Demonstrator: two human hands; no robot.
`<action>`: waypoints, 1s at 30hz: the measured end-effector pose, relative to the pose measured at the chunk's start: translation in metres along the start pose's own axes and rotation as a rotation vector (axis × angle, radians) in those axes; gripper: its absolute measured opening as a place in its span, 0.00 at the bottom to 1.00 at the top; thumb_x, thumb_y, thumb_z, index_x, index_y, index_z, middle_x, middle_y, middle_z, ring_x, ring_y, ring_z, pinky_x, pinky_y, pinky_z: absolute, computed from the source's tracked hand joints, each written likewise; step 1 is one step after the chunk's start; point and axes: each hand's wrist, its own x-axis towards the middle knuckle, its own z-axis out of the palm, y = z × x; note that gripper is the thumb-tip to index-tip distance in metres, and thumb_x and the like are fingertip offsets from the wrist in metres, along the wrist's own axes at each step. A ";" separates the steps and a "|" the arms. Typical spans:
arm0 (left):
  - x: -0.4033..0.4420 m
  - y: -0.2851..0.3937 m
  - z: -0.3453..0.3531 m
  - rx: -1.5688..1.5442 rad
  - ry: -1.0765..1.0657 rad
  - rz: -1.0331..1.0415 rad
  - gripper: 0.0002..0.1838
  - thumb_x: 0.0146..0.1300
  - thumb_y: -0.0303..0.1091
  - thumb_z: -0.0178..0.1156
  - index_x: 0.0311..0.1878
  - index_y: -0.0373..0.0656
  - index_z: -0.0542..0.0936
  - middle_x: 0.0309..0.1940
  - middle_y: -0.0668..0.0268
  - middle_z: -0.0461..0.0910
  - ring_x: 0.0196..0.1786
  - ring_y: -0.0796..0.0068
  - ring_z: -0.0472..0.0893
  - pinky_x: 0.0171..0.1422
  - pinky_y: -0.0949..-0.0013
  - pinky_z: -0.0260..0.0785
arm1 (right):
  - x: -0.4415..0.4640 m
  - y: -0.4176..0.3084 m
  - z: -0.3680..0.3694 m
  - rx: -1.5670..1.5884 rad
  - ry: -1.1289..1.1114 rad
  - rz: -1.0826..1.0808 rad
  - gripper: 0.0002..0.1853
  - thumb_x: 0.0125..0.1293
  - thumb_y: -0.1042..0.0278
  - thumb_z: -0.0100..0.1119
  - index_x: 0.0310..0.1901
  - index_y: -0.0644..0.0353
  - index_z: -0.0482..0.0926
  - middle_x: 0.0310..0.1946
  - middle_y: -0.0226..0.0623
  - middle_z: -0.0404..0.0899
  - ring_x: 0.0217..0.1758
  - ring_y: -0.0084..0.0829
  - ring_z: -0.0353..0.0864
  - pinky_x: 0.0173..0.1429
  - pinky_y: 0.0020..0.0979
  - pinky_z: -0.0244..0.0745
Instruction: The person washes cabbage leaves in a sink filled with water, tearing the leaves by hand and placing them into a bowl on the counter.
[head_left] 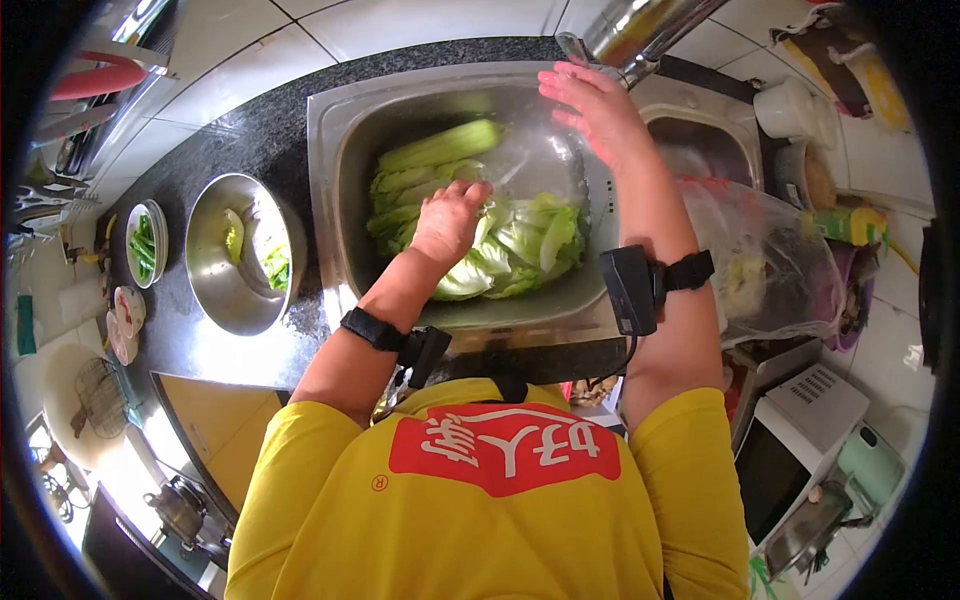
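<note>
Green leafy lettuce (545,235) lies loose in the steel sink basin (355,180). A thick pale-green stalk piece (440,146) rests at the far left of the basin. My left hand (452,222) is over the leaves, its fingers curled down and closed on lettuce; the fingertips are partly hidden. Past the basin's far right corner, my right hand (598,108) is raised with fingers stretched out and holds nothing. It is just below the shiny metal faucet (632,45).
Left on the dark counter (325,85) stand a steel bowl (205,290) with some green pieces and a small plate of green vegetables (143,245). A smaller basin (700,140) and a clear plastic bag (770,270) are at the right. A white microwave (810,400) stands lower right.
</note>
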 end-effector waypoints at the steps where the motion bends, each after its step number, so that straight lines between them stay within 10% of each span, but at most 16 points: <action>1: -0.003 0.001 -0.003 0.012 -0.013 0.005 0.18 0.50 0.27 0.56 0.47 0.46 0.71 0.43 0.57 0.73 0.45 0.53 0.72 0.49 0.58 0.66 | -0.002 0.005 -0.003 0.001 -0.001 -0.001 0.22 0.59 0.65 0.54 0.54 0.63 0.66 0.46 0.36 0.75 0.48 0.30 0.74 0.50 0.34 0.68; 8: -0.018 0.006 -0.051 -0.139 0.162 0.061 0.17 0.49 0.24 0.57 0.45 0.45 0.72 0.43 0.58 0.73 0.46 0.55 0.73 0.50 0.61 0.67 | -0.049 0.123 0.007 -1.354 -0.188 -0.088 0.12 0.53 0.74 0.50 0.39 0.52 0.78 0.40 0.44 0.76 0.43 0.44 0.76 0.48 0.38 0.70; 11: -0.018 0.014 -0.083 -0.273 0.240 0.011 0.17 0.50 0.22 0.57 0.45 0.43 0.71 0.43 0.58 0.74 0.47 0.55 0.73 0.50 0.64 0.67 | -0.035 0.181 0.004 -1.324 -0.012 0.012 0.12 0.54 0.72 0.50 0.40 0.52 0.78 0.40 0.43 0.77 0.45 0.45 0.75 0.50 0.37 0.70; 13: -0.015 0.014 -0.081 -0.390 0.221 -0.008 0.16 0.51 0.23 0.57 0.46 0.42 0.70 0.42 0.57 0.74 0.48 0.57 0.73 0.50 0.65 0.66 | -0.041 0.160 0.013 -1.703 -0.411 0.002 0.15 0.50 0.70 0.56 0.42 0.52 0.76 0.37 0.42 0.78 0.43 0.44 0.76 0.47 0.38 0.70; 17: -0.007 0.013 -0.055 -0.464 0.115 -0.022 0.18 0.50 0.24 0.59 0.46 0.41 0.70 0.41 0.55 0.74 0.47 0.56 0.73 0.49 0.64 0.66 | -0.010 0.169 -0.014 -1.044 0.115 0.143 0.19 0.53 0.59 0.57 0.48 0.52 0.73 0.43 0.48 0.75 0.48 0.45 0.73 0.53 0.38 0.68; 22: -0.019 0.015 -0.079 -0.530 0.256 -0.066 0.17 0.49 0.25 0.60 0.44 0.41 0.71 0.40 0.54 0.74 0.45 0.55 0.74 0.48 0.64 0.66 | -0.012 0.164 -0.007 -1.237 -0.234 0.004 0.25 0.53 0.59 0.58 0.53 0.58 0.68 0.55 0.48 0.66 0.58 0.45 0.64 0.60 0.36 0.60; 25: -0.041 0.008 -0.130 -0.629 0.380 -0.177 0.16 0.52 0.22 0.58 0.46 0.43 0.71 0.40 0.61 0.75 0.45 0.70 0.74 0.49 0.71 0.66 | 0.001 0.173 -0.015 -0.788 0.251 -0.115 0.29 0.51 0.61 0.62 0.55 0.59 0.66 0.54 0.47 0.67 0.58 0.43 0.66 0.61 0.35 0.60; 30: -0.090 -0.037 -0.192 -0.319 0.600 -0.454 0.16 0.54 0.20 0.55 0.47 0.42 0.71 0.42 0.63 0.75 0.43 0.75 0.74 0.49 0.73 0.66 | -0.001 0.173 -0.014 -1.035 -0.269 -0.093 0.28 0.50 0.61 0.63 0.53 0.60 0.68 0.50 0.48 0.71 0.55 0.41 0.69 0.58 0.36 0.63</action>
